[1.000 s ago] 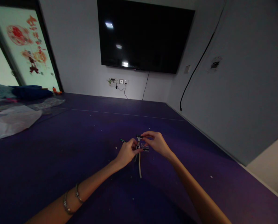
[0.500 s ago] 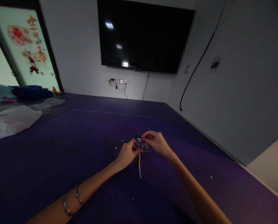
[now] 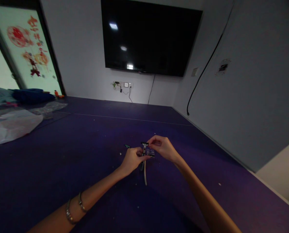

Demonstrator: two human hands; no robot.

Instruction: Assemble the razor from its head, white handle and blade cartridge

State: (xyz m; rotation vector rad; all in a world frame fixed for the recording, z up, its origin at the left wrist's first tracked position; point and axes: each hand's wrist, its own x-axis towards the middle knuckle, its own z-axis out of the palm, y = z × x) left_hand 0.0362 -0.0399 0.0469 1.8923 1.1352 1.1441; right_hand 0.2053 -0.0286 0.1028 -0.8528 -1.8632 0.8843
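Note:
My left hand (image 3: 132,160) is closed around the handle of a razor (image 3: 144,148), its T-shaped dark head up and its neck silvery. My right hand (image 3: 162,147) pinches at the right end of the razor's head with thumb and forefinger. Just below the right fingers, by my left thumb, is a small clear case (image 3: 150,152) with dark parts in it; what supports it is hard to see. A thin cream-coloured strip (image 3: 145,174) extends downward below the left hand. Behind the left hand a small dark green piece (image 3: 127,146) lies on the purple surface (image 3: 91,181).
White plastic sheeting (image 3: 16,126) and a clear bag (image 3: 48,108) lie on the left, with blue cloth (image 3: 33,95) behind. A large television (image 3: 151,37) hangs on the far wall above sockets (image 3: 126,85). A black cable (image 3: 205,68) dangles along the right wall.
Both hands stay almost in place. The razor's head looks tipped slightly, and the right fingers have shifted very little at its end.

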